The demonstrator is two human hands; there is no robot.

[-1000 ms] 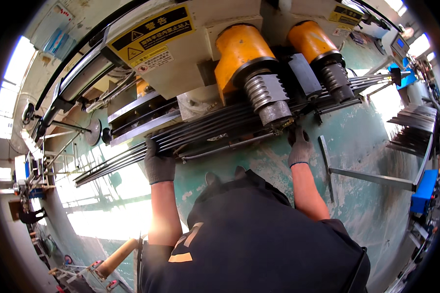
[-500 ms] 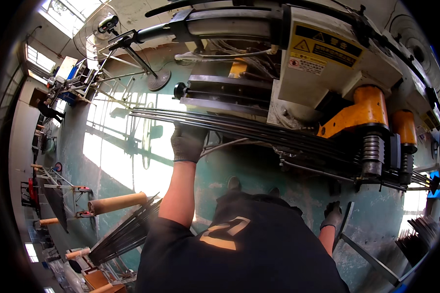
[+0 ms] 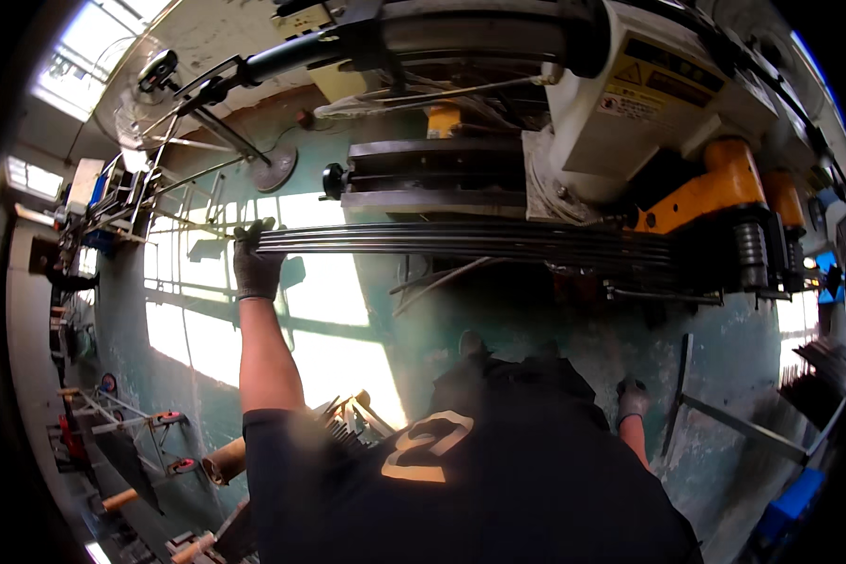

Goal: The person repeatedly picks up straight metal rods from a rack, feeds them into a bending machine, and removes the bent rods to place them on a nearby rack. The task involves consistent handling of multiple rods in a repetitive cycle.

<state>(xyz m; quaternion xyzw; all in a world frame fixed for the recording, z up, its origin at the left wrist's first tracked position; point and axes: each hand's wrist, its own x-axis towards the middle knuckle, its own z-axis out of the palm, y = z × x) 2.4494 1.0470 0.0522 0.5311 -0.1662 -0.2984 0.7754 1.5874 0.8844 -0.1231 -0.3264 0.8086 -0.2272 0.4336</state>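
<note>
A bundle of long, thin dark metal rods point(image 3: 395, 239) runs level across the middle of the view, from my left hand toward a machine at the right. My left hand point(image 3: 257, 268), in a grey glove, is up against the rods' left ends. Its palm meets the ends, and its fingers stretch upward, slightly apart. Beside my right leg hangs my gloved right hand point(image 3: 633, 400), low and away from the rods. Its fingers look curled with nothing visible in them. The rods' right ends disappear among the machine's dark parts.
The machine's pale housing point(image 3: 620, 113) carries a yellow warning label, an orange arm point(image 3: 705, 193) and a coil spring point(image 3: 752, 254). Behind the rods is a steel rail bed point(image 3: 432, 174). A metal frame point(image 3: 743, 428) stands at right; a cardboard tube point(image 3: 226, 461) lies lower left.
My left hand has moved left along the rods, from beneath them to their ends. The view has shifted somewhat. My right hand still hangs low, away from the rods.
</note>
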